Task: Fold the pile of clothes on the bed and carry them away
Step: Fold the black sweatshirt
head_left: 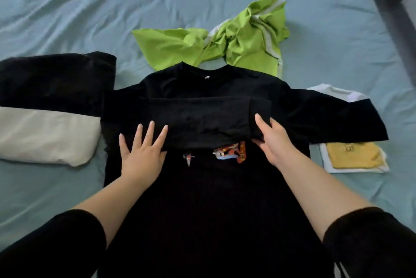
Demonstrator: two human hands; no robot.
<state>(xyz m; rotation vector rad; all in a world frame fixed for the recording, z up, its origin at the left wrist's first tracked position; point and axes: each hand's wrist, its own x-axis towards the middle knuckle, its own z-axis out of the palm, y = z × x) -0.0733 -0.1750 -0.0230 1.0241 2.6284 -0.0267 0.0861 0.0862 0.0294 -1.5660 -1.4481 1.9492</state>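
Note:
A black long-sleeved top (202, 199) with a small coloured print lies spread flat in front of me on the bed. One sleeve (198, 120) is folded across its chest. My left hand (141, 154) presses flat on the sleeve's near edge, fingers spread. At the sleeve's cuff end, my right hand (273, 142) pinches the fabric, thumb under the fold. The other sleeve (337, 115) stretches out to the right. A crumpled lime-green garment (225, 45) with grey stripes lies just beyond the collar.
The pale blue bed sheet (90, 7) runs wide to the back and left. Folded black (51, 81) and cream (45, 136) clothes sit at left. A folded yellow item on white ones (353, 156) lies at right. A dark piece of furniture (394, 7) crosses the top right corner.

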